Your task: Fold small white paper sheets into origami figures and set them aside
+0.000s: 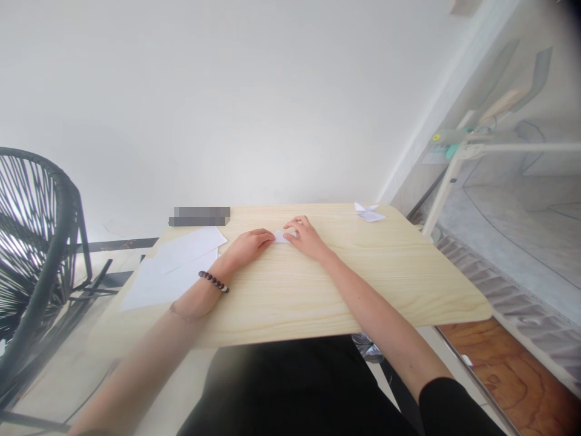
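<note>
View: head.
Small white folded paper [280, 237]: on the pale wood-grain table [281, 297], between both hands.
Left hand [247, 247]: fingers pressed together at the paper's left end, presumably steadying it; any thumb pinch cannot be told.
Right hand [308, 238]: fingers curved and parted, thumb on the paper's right side, seemingly to hold it flat.
White paper sheets [186, 249]: overlapping, table's left, probably kept within reach.
Folded white paper pieces [371, 216]: far right edge, apparently set aside.
Pixelated dark block [200, 217]: far left edge, unidentifiable.
Dark woven-cord chair [68, 209]: left of table.
Obstruction: fingers cover the small paper's ends.
</note>
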Motion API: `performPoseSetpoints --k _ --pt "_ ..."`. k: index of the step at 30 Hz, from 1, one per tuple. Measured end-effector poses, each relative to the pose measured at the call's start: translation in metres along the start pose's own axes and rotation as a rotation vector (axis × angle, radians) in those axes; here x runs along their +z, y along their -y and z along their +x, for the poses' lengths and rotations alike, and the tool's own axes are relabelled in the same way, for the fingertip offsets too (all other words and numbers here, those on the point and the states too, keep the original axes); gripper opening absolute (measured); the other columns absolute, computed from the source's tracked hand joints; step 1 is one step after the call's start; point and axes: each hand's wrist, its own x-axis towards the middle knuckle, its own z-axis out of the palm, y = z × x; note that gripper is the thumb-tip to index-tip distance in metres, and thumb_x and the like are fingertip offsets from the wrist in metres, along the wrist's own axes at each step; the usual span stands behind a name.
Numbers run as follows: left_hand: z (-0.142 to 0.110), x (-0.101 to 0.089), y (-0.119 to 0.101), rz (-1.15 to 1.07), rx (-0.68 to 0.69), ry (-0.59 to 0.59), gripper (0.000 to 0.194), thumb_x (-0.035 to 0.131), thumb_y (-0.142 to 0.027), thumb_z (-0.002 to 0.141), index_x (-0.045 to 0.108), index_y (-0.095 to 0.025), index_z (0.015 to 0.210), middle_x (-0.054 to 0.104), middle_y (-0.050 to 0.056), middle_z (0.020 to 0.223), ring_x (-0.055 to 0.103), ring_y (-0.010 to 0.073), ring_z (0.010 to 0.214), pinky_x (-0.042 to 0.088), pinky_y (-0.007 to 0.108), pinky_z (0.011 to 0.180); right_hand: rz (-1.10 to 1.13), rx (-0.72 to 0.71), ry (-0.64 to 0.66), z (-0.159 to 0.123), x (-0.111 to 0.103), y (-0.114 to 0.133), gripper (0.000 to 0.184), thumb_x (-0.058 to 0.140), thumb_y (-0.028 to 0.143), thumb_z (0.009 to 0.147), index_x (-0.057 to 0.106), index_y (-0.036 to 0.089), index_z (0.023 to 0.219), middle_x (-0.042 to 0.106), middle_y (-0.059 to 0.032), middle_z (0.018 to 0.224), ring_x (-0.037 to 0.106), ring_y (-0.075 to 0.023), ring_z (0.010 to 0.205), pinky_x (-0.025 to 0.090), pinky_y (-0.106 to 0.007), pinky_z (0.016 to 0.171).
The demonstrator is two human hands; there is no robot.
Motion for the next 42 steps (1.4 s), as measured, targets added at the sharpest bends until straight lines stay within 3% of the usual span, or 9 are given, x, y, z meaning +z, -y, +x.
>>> performPoseSetpoints --k 8,22,42 --pt "0.0 0.001 0.003 0.057 -0.052 -0.052 0.023 0.032 -0.02 0.083 0.053 -0.017 0.09 0.058 0.004 0.089 0.053 0.0139 0.079 0.041 0.026 0.072 -0.048 -0.249 -0.012 0.002 -0.002 0.006 0.017 0.052 0.031 0.074 0.061 0.022 0.085 0.054 -0.004 0.094 0.042 -0.0168 0.093 0.03 -0.032 0.084" --pt "0.0 -0.005 -0.008 0.073 0.09 -0.249 0.013 0.043 -0.022 0.078 0.054 -0.018 0.084 0.058 0.006 0.087 0.05 0.0166 0.087 0.037 0.033 0.081 -0.098 -0.422 -0.12 0.001 -0.002 0.021 0.021 0.041 0.026 0.082 0.061 0.019 0.082 0.06 -0.0041 0.083 0.045 -0.0149 0.084 0.031 -0.03 0.077" --pt "0.001 -0.009 -0.009 0.088 0.027 -0.3 0.01 0.046 -0.025 0.076 0.051 -0.016 0.075 0.054 0.005 0.076 0.049 0.0155 0.079 0.04 0.031 0.076 0.146 -0.325 -0.194 0.007 -0.016 0.003 0.019 0.047 0.03 0.078 0.063 0.02 0.078 0.063 -0.0024 0.078 0.048 -0.0153 0.081 0.037 -0.032 0.078"
